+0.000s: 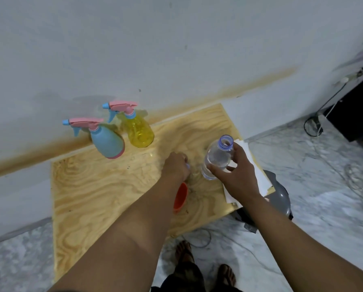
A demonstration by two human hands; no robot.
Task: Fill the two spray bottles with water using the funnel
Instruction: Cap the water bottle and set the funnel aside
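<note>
Clear water bottle (pixel 217 158), purple neck ring, cap off, roughly half full, stands near upright w/ mouth up and tipped slightly toward the wall, on the wooden surface (pixel 96 186) right of the two spray bottles; right hand (pixel 237 175) grip is wrapped round its body, thumb on the near side, fingers on the far side. Left hand (pixel 176 165) sits just left of the bottle, fingers curled over sth small and purplish, can't tell what. Orange funnel (pixel 180 197) lies on its side just below that hand, partly hidden by the forearm; blue spray bottle (pixel 106 140) and yellow spray bottle (pixel 139 129) stand at the wall, well left of the bottle, pink triggers on, nozzles pointing left.
</note>
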